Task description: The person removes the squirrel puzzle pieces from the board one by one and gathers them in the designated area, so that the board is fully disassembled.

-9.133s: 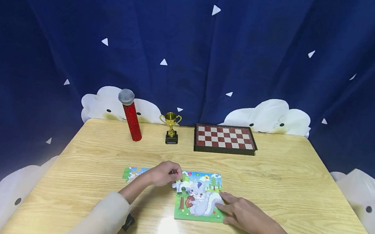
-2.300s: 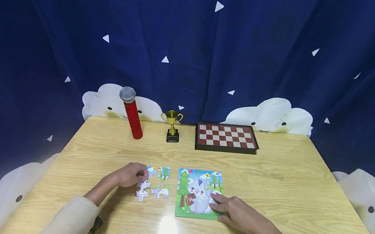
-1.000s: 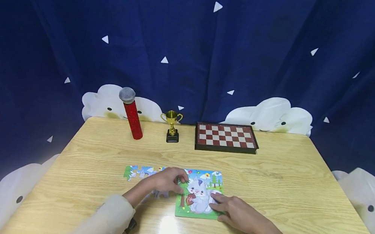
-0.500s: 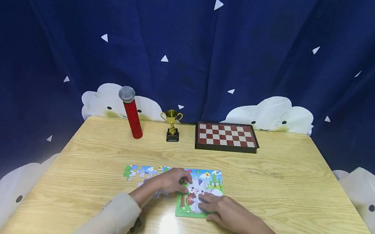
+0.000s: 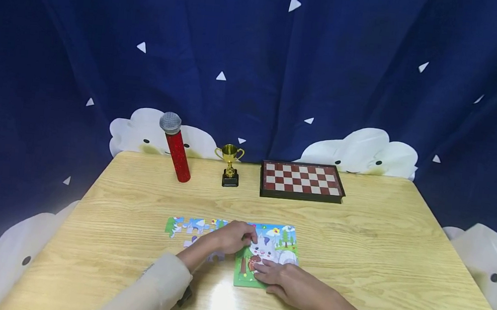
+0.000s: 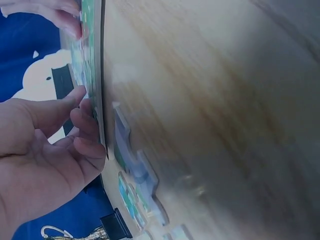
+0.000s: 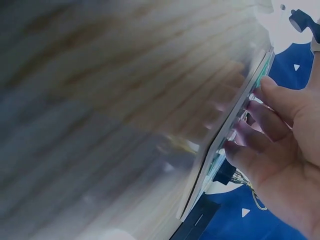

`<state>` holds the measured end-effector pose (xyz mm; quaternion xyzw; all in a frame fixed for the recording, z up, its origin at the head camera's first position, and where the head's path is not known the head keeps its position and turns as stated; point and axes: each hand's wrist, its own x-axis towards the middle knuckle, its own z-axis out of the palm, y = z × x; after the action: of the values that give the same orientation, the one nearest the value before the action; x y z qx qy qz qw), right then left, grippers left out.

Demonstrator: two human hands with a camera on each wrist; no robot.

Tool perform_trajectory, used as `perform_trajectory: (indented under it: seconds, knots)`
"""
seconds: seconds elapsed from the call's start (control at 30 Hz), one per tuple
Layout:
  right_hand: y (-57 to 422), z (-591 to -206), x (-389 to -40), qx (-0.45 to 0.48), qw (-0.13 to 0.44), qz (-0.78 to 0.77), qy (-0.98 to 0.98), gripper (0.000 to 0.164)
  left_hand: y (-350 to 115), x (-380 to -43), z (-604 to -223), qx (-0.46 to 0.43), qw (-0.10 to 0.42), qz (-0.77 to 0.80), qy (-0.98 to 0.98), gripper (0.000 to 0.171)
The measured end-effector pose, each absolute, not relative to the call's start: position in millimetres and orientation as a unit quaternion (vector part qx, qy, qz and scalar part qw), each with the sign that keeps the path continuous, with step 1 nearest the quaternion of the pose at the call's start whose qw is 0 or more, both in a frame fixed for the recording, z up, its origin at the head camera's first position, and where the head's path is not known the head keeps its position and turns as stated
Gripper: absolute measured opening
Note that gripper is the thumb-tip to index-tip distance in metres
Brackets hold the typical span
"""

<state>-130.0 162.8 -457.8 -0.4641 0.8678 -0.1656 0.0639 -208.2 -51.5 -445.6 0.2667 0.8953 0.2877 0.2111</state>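
Observation:
A flat jigsaw puzzle [image 5: 286, 234] with a squirrel, an acorn and trees lies on the table. My left hand [image 5: 230, 237] is at its upper left, fingers bent. In the left wrist view the thumb and fingertips come right to the board's face; I cannot tell whether they pinch a puzzle piece. My right hand [image 5: 293, 283] rests on the lower right part, fingertips by the acorn and fingers fairly straight. From the right wrist, these fingers [image 7: 260, 122] lie against the puzzle's face. Loose puzzle pieces [image 5: 196, 226] lie to the left, partly hidden by the left arm.
At the back of the table stand a red microphone [image 5: 178, 156], a small gold trophy cup [image 5: 229, 159] and a red-and-white chessboard [image 5: 302, 180] in a black frame. A dark blue curtain [image 5: 257, 61] hangs behind the table's far edge.
My left hand has gone from the loose pieces to the puzzle's upper left, edging a little right lately. My right hand has slid left across the puzzle, uncovering the tail.

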Motion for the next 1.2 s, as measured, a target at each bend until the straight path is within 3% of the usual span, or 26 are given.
perform_trajectory:
  seconds: [0.7, 1.2]
  knots:
    - [161.1, -458.4, -128.7, -0.463, 0.056, -0.162, 0.870, 0.038, -44.8, -206.6, -447.5, 0.260, 0.179, 0.298, 0.901, 0.007]
    - [161.6, -459.7, -129.7, -0.467, 0.051, -0.155, 0.869, 0.038, -45.3, -207.3, -441.2, 0.254, 0.149, 0.314, 0.903, 0.012]
